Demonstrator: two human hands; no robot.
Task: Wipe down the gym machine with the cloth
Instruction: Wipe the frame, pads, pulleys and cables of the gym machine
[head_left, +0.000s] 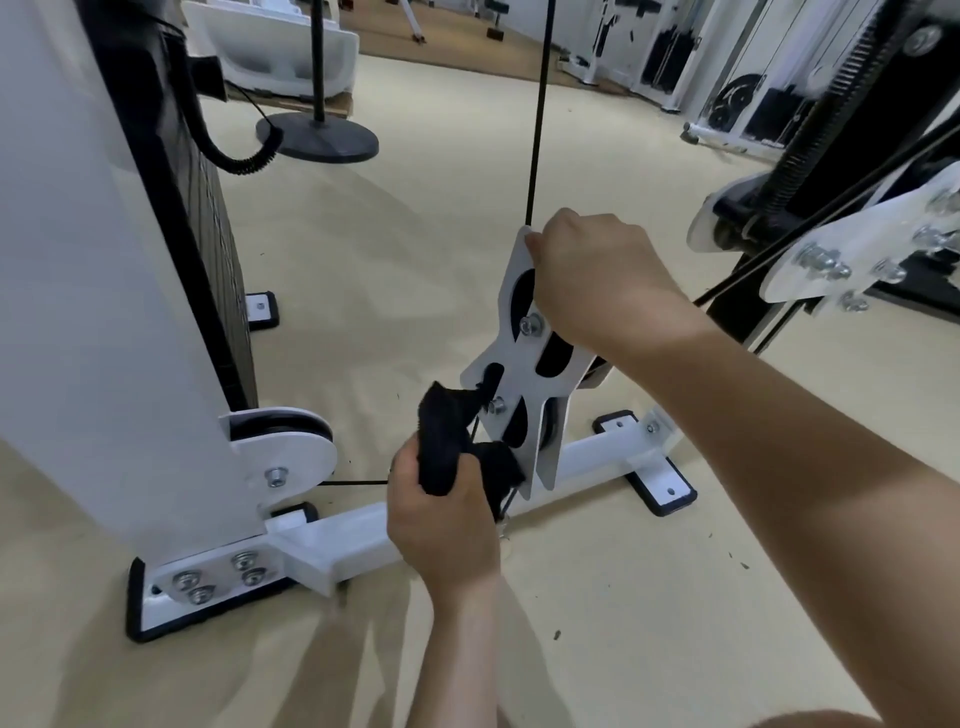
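Head view, near to far. The left hand (441, 525), nearest the camera, has its fingers curled round a bunched black cloth (447, 441), which it holds against the lower left edge of a white pulley bracket (522, 366). Above it, the right hand (597, 280), on a bare forearm entering from the lower right, grips the top corner of the same bracket with its fingers closed over the edge. The bracket is a tilted plate with dark cut-outs and two bolts, hanging on a thin black cable (535, 130) that runs straight up out of view. Below the hands, a white base bar (353, 535) lies on the beige floor (415, 234) and ends at left in a bolted foot plate (208, 582). A white weight-stack housing (78, 260) rises from that foot, with a low pulley (283, 434) at its bottom corner. At right stands a second bolted pulley bracket (857, 249) on a black toothed column (841, 93). Farther back are a round black stand base (322, 137) and other gym machines (727, 78) along the far wall.
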